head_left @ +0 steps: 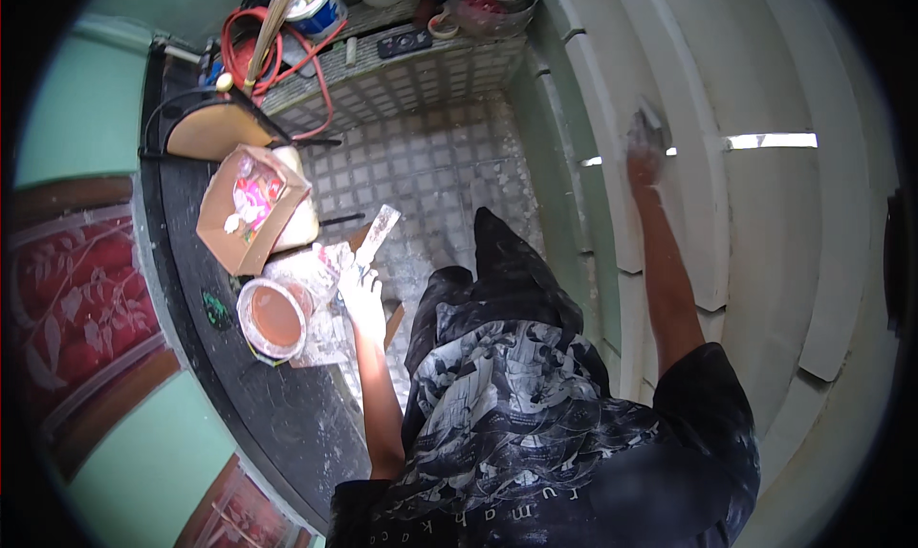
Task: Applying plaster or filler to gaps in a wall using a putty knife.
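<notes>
My left hand [361, 299], dusted white, is closed around a putty knife [383, 229] with a flat, smeared blade that points away from me. Close by on its left stands a whitish plastic tub [277, 320] with brown contents. On the right, my right hand [644, 156] is up against the pale panelled wall [698, 213]. Its fingers are closed on a small flat grey-white piece [649, 114], held against the panels. Motion blur hides what kind of thing this piece is.
An open cardboard box [222, 213] with colourful wrappers stands on a black bench [287, 424] at left. Behind it are a chair [206, 129] and a red hose [229, 46]. A shelf at the back bears buckets [316, 12] and a tape roll [443, 26]. Tiled floor [411, 156] lies between.
</notes>
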{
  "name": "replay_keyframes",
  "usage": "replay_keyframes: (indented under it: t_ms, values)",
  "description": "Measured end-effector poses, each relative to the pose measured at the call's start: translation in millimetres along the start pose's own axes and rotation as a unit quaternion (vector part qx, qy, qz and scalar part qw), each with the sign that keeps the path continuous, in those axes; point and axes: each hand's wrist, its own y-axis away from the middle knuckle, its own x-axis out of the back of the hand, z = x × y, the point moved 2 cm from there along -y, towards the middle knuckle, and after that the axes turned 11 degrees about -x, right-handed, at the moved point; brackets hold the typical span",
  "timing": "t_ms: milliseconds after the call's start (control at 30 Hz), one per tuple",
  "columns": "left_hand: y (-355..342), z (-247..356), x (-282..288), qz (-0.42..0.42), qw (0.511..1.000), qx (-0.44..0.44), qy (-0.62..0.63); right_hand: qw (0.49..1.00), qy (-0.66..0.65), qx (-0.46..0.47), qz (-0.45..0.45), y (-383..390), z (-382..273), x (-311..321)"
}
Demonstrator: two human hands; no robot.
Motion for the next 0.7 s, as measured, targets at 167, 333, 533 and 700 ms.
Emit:
replay_keyframes:
  t_ms: [167, 333, 533, 700]
  values:
    - [-21.8, -7.3, -63.3, -0.044, 0.999, 0.023, -0.014, 0.984, -0.059, -0.03, -0.164, 13.9, 7.3, -103.5]
    - [-45.4, -21.7, -79.0, -0.053, 0.998, 0.018, -0.001, 0.967, -0.221, -0.089, -0.088, -52.7, -35.9, 10.6]
    - [-62.6, -24.6, -132.1, -0.062, 0.997, 0.024, -0.029, 0.953, -0.296, -0.044, -0.055, -52.1, -46.2, -106.6]
    - [-68.7, -25.1, -142.9, -0.032, 0.999, 0.004, -0.018, 0.989, -0.117, -0.03, -0.09, -37.4, -42.3, -154.3]
